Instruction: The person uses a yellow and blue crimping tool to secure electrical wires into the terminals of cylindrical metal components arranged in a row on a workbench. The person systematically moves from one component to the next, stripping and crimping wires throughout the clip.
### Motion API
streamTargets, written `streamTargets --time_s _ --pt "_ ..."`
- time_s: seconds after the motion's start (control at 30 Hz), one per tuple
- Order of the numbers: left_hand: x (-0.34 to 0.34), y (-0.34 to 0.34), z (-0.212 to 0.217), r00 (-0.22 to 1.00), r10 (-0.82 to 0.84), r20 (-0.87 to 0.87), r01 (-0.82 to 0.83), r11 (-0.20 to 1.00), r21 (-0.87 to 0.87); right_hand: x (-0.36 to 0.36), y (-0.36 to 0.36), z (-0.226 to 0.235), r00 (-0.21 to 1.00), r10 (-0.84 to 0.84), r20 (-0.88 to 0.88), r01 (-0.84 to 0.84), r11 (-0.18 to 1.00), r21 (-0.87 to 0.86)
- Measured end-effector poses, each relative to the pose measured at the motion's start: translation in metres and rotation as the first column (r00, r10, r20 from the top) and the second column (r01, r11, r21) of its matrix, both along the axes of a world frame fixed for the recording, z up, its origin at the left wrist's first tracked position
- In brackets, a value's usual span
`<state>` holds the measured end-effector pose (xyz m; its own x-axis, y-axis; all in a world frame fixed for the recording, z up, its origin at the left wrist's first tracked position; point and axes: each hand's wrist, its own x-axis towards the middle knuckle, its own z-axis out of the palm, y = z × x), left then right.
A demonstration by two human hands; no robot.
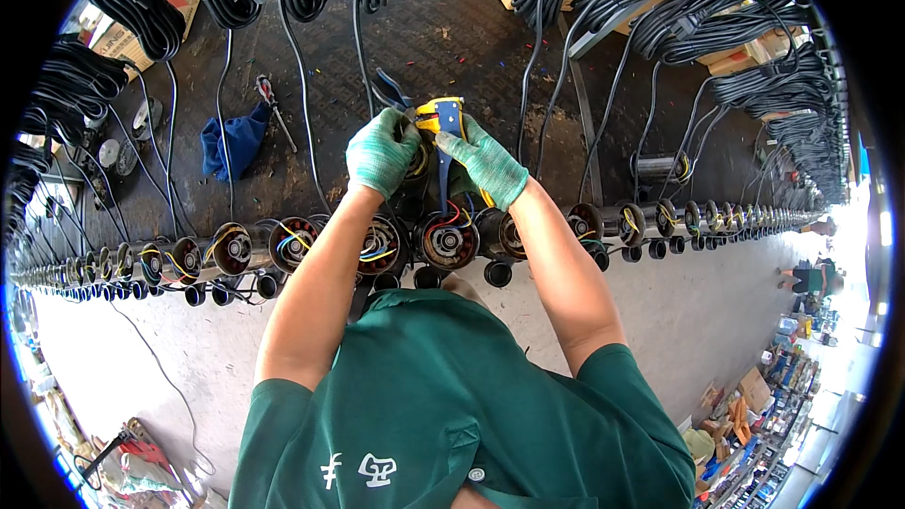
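Green knit-gloved left hand [381, 153] and right hand [490, 162] each grip 1 yellow-blue wire stripper [441, 119].

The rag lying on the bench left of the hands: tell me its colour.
The rag is dark blue, crumpled on the dark workbench; the head view shows it best.

Motor row [283, 245] walls the near edge — open mat [443, 38] beyond, cable bundles [716, 9] overhanging.

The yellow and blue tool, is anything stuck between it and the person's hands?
Nothing visible. The left hand and the right hand, both in green gloves, are already on the yellow and blue tool, one on each side. It sits above the row of motors with coloured wires.
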<state>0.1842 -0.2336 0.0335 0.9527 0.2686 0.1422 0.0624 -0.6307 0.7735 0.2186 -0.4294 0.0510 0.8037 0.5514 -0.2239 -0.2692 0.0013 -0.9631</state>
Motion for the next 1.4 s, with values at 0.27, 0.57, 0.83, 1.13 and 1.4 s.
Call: streamTargets --time_s 0.27,0.57,0.83,1.13,1.4 --pt "-0.001 0.002 -0.006 1.000 -0.001 0.024 0.002 1.000 -0.024 -0.003 0.011 0.029 0.958 -0.119 -0.263 0.082 0.986 -0.146" --pt "0.003 0.004 -0.009 0.999 -0.005 0.040 0.005 1.000 0.013 -0.002 0.002 -0.007 0.953 -0.304 0.016 0.302 0.951 0.071" --pt "0.004 0.004 -0.009 0.999 0.019 0.049 -0.019 1.000 -0.010 -0.011 0.014 -0.013 0.945 -0.292 0.148 0.316 0.931 -0.182" --pt "0.006 0.008 -0.015 1.000 -0.014 0.021 0.015 0.999 -0.052 -0.005 0.030 -0.019 0.938 -0.138 0.318 0.219 0.947 -0.234" --pt "0.000 0.007 0.001 0.985 -0.139 -0.102 0.125 0.983 -0.132 0.001 0.046 -0.018 0.953 -0.167 0.253 0.208 0.967 -0.146"
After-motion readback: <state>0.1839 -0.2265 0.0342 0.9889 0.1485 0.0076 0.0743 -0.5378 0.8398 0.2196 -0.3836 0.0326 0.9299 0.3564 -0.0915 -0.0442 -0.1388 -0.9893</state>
